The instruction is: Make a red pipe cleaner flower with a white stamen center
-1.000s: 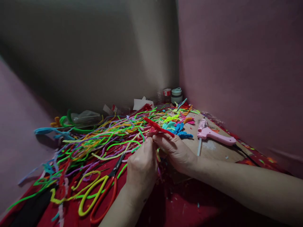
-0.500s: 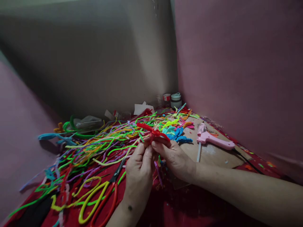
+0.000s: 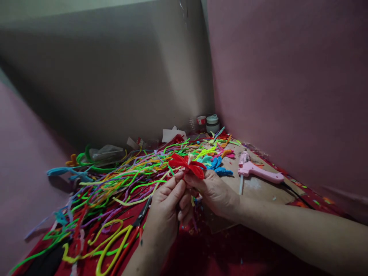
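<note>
Held piece: You are holding a red pipe-cleaner piece (image 3: pixel 188 165) above the red cloth (image 3: pixel 224 249), in front of the loose pile of pipe cleaners (image 3: pixel 120 176).
Left hand: Your left hand (image 3: pixel 168 207) is pinching the underside of the piece from the left, with the fingertips pressed together just beneath its centre.
Right hand: Your right hand (image 3: pixel 214 191) is pinching the same spot from the right, with the thumb closing against the piece from below.
Position relative to the grip: The piece is sitting directly above both sets of fingertips. Its looped ends are standing clear of your fingers on either side.
Long axis: The axis is running left to right across the view, with the right end sitting slightly lower than the left.
Pointing: A short pale tuft at the centre is pointing upward, away from your hands.
Nearby, left: Scissors (image 3: pixel 138 226) with red handles are lying on the cloth just beside your left wrist, partly under the strands.
Nearby, right: A pink glue gun (image 3: pixel 258 172) is resting on a cardboard sheet (image 3: pixel 258 191), well apart from your right hand.
Behind the piece: Blue pipe-cleaner shapes (image 3: pixel 217 165) are lying just past it.
</note>
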Demonstrator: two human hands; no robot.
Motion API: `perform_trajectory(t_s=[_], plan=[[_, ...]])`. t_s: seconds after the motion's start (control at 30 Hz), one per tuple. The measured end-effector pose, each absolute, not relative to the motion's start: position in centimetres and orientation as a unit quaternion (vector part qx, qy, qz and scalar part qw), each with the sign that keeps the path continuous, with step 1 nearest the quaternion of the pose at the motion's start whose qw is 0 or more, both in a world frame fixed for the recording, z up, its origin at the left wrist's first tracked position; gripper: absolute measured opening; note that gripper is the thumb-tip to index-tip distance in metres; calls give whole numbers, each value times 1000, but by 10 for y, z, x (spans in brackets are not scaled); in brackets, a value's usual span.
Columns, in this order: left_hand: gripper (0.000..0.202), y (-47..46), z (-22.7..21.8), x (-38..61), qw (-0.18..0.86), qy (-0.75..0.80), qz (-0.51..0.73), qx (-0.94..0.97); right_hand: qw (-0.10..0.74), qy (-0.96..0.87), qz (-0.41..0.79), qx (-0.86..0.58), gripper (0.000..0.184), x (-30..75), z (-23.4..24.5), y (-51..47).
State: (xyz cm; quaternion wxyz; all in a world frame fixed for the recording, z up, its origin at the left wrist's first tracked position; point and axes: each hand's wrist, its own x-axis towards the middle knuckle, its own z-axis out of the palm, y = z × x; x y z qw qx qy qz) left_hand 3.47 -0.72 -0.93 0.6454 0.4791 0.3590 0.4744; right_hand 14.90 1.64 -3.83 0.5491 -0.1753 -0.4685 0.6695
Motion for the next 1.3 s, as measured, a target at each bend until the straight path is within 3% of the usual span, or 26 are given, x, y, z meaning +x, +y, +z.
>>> perform_trajectory(t_s=[0.13,0.23,0.43,0.67,0.93,1.03,1.2,1.3], plan=[[20,-9,-13,33,514,412,483,577,575,-492,639,-136,31,150,-33,12],[20,-8,-15,30,472,417,489,603,597,-498,613,-138,22,152,-32,10],[27,-7,-16,30,533,390,490,568,603,-511,600,-124,13,150,-35,8],[30,-6,-17,28,685,303,464,473,621,-520,572,-128,10,150,-30,4],[23,-4,-16,29,693,315,448,470,617,-495,595,-147,13,151,-30,8],[16,-7,-17,34,561,388,485,547,622,-463,609,-164,18,150,-31,11],[8,-1,-28,34,127,407,483,765,624,-418,632,-189,19,149,-34,12],[11,4,-34,33,-24,392,467,792,624,-424,627,-194,18,148,-35,11]])
